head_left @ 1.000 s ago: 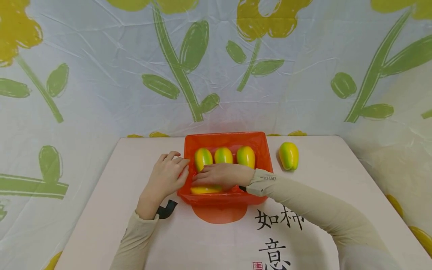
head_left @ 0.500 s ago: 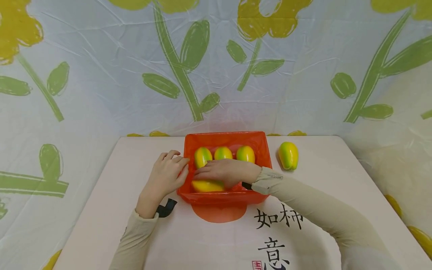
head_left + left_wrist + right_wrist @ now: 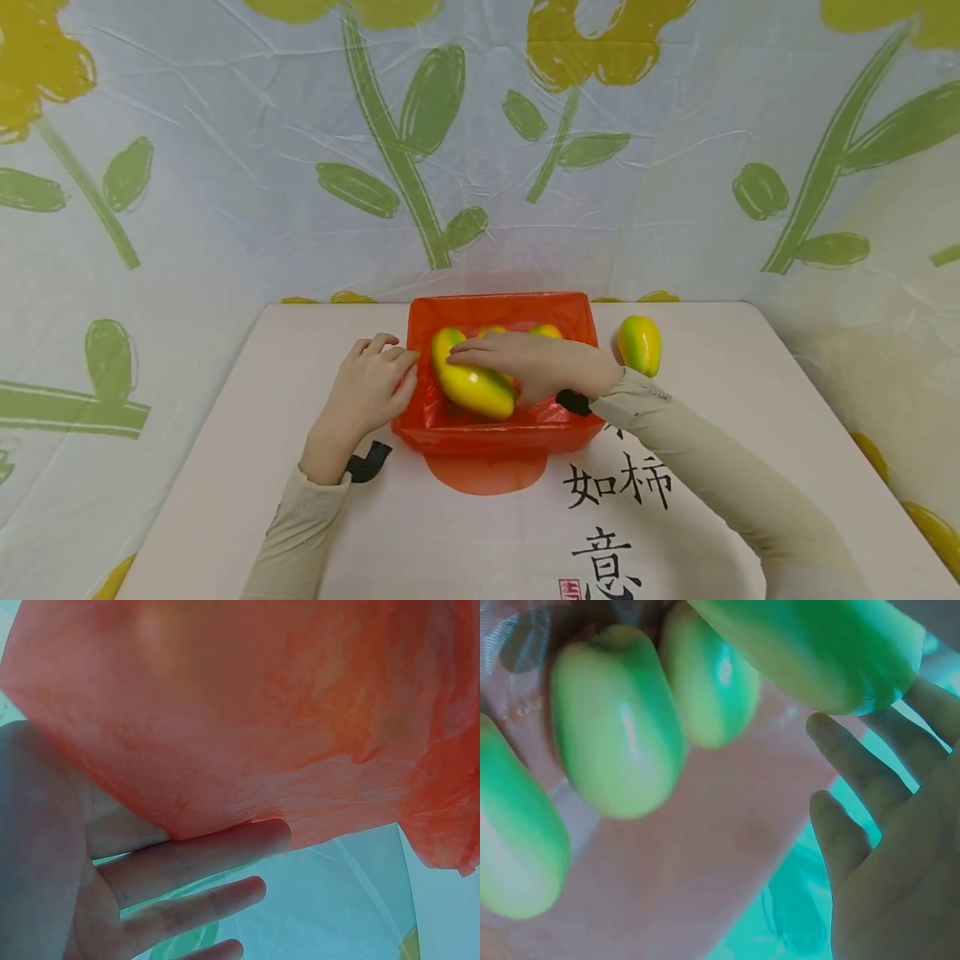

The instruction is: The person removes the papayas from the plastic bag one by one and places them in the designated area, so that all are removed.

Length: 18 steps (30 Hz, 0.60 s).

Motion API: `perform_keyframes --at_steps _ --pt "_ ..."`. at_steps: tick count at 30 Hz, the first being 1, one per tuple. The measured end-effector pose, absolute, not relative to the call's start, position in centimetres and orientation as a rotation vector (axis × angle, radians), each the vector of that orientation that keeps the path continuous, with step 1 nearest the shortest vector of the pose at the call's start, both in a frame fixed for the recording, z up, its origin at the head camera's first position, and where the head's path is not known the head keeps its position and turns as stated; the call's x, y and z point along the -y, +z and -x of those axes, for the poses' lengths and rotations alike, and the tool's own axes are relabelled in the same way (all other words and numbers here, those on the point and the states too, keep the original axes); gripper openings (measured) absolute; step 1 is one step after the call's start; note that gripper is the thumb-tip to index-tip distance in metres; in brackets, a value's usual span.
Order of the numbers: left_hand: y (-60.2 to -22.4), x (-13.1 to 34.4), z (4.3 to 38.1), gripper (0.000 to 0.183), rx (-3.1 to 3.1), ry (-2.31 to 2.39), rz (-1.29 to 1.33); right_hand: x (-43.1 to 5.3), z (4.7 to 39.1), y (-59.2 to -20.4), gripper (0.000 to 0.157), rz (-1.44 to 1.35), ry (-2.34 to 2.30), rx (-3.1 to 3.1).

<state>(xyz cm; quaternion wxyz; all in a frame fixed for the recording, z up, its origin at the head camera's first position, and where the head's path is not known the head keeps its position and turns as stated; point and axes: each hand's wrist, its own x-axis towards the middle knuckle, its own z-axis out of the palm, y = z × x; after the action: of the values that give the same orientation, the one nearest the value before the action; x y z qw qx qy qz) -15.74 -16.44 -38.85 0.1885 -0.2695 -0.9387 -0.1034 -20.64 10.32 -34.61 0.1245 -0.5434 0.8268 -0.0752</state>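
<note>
My right hand (image 3: 536, 358) grips a yellow-green papaya (image 3: 476, 392) above the red plastic-lined box (image 3: 498, 440). In the head view the papaya lies slanted under the fingers, with the thumb hidden. In the right wrist view my right hand (image 3: 889, 817) touches the papaya (image 3: 832, 652) near one end. Several papayas (image 3: 619, 724) lie in a row below. The front ones are partly covered by my hand in the head view. My left hand (image 3: 371, 383) touches the box's left rim. Straight fingers of my left hand (image 3: 180, 877) lie against the red plastic (image 3: 210, 735) in the left wrist view.
Another papaya (image 3: 640, 344) lies on the pale tabletop (image 3: 690, 367), right of the box. Black writing (image 3: 611, 567) is printed on the cloth in front. A flower-patterned sheet (image 3: 675, 208) hangs behind and at both sides.
My right hand has lifted the papaya from the front of the box and turned it slantwise, moving back and to the right. My left hand stays at the rim.
</note>
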Motion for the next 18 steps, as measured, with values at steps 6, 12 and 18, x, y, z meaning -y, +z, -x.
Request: perform_keyframes --at_steps 6,12,18 --pt "-38.8 16.4 15.8 0.025 2.633 -0.287 0.765 -12.0 20.2 -33.5 0.1 1.527 -0.374 -2.447" --pt "-38.8 16.4 15.7 0.025 2.63 -0.296 0.769 -13.3 20.0 -33.1 0.104 1.55 -0.505 -2.451" --pt "-38.9 16.3 15.8 0.024 2.612 -0.291 0.775 -14.9 19.6 -33.0 0.099 1.541 -0.639 -2.503"
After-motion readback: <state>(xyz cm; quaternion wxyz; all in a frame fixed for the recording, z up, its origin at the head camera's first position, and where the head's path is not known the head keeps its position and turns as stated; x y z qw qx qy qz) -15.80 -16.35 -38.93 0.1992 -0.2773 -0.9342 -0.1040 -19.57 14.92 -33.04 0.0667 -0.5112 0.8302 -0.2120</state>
